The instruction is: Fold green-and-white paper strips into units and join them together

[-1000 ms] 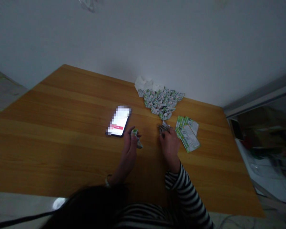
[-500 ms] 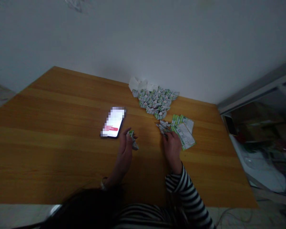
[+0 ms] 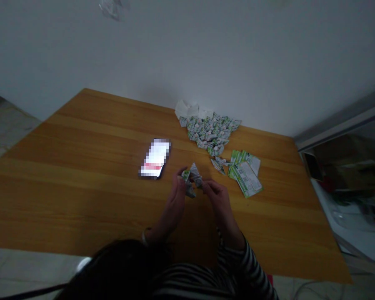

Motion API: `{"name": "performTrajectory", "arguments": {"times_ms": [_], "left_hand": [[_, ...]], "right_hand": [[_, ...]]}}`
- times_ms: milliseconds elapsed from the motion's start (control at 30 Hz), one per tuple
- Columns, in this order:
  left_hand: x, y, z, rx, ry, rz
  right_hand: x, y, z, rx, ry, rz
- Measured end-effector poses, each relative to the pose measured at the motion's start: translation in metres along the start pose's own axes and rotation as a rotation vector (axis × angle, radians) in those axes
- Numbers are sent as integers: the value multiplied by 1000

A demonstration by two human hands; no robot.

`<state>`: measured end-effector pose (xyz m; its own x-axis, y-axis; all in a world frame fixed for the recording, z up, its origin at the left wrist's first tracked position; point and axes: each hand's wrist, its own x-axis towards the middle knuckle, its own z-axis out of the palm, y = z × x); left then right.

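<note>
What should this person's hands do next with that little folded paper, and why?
Probably a firm pinch along the crease of the folded green-and-white paper piece with the right hand: the left hand is gripping it, the right is right beside it, and its folds stand loosely open.

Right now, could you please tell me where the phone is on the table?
In the head view, the phone lies beyond and left of the left hand on the wooden table.

- The head-worn camera on the person's head (image 3: pixel 112 271) is looking forward and down.
- It is facing a wooden table (image 3: pixel 81 175), with a white wall (image 3: pixel 187 54) beyond.
- It is viewing the left hand (image 3: pixel 173 200) and right hand (image 3: pixel 218 204) from close above.
</note>
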<state>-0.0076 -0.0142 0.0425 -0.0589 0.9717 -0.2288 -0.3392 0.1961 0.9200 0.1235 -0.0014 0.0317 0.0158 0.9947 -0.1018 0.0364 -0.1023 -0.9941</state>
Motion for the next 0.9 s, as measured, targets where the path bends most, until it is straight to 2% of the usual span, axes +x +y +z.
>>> {"name": "performTrajectory", "arguments": {"times_ms": [133,300,433,633,800,900], "left_hand": [[-6,7,4,40,-30,37],[-9,16,5,124,-62,61],[-10,18,6,134,-61,50],[-7,13,5,124,-74,14],[-4,10,5,67,-36,-7],[-5,14,7,83,-41,8]], "right_hand": [[6,-2,-8,-69,-83,-43],[13,-13,-20,-245,-261,-98],[16,-13,-25,-265,-348,-74],[15,-10,-22,-105,-319,20],[11,-7,-24,-70,-211,69],[9,-8,-25,-62,-196,70]]}}
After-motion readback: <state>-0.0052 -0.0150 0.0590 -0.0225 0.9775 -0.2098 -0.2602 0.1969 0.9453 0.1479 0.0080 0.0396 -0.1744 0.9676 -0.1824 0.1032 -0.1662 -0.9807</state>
